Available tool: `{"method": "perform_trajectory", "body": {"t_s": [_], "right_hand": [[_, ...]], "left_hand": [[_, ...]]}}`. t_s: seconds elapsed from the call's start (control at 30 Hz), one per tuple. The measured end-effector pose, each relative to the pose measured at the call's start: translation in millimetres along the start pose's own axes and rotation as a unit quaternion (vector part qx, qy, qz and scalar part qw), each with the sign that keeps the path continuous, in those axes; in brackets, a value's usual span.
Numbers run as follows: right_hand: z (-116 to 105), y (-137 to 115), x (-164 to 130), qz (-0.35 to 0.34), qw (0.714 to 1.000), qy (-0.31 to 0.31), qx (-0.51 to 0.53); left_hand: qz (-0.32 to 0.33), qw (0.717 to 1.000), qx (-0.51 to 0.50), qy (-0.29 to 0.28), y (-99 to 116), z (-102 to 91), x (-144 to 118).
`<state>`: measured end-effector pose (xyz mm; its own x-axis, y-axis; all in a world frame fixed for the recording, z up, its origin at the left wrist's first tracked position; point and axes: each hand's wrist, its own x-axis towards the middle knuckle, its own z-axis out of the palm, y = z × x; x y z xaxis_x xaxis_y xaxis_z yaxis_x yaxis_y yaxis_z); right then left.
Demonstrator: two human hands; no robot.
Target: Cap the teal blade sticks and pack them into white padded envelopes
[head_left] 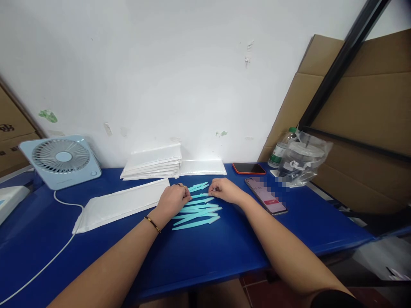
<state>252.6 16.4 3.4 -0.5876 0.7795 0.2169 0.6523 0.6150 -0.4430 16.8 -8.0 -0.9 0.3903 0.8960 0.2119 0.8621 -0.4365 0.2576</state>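
Observation:
Several turquoise eyebrow razors (196, 223) lie in a rough column on the blue table (192, 256), their narrow blade ends to the right. My left hand (173, 200) has its fingers pinched at the left end of one razor (199, 196) in the upper part of the column. At that razor's right end, the fingertips of my right hand (224, 190) are closed. Further razors (199, 187) lie just beyond, between the two hands. A long white padded mailer (125, 205) lies to the left of my left hand, its right end close behind the hand.
A stack of white mailers (150, 162) stands against the wall, with more white packs (203, 167) beside it. Left is a blue fan (62, 160) with a white cable. Right are a red-edged phone (248, 168), a lit phone (267, 197), a bottle (276, 156) and a bagged cup (302, 158).

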Motion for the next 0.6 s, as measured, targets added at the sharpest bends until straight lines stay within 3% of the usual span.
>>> {"method": "perform_trajectory", "body": {"t_s": [0.2, 0.37, 0.47, 0.6], "right_hand": [[-2, -3, -3, -0.02, 0.999, -0.023, 0.037], [-18, 23, -10, 0.072, 0.994, 0.081, -0.008], [-23, 32, -12, 0.104, 0.99, 0.084, -0.047], [-15, 30, -7, 0.085, 0.991, 0.079, -0.071]], "left_hand": [[0.009, 1.0, -0.019, -0.02, 3, 0.6, -1], [0.014, 0.999, 0.029, 0.014, -2, -5.6, 0], [0.014, 0.998, 0.063, 0.015, -5, -5.9, 3], [0.022, 0.996, 0.081, 0.032, -6, -2.2, 5]]}}
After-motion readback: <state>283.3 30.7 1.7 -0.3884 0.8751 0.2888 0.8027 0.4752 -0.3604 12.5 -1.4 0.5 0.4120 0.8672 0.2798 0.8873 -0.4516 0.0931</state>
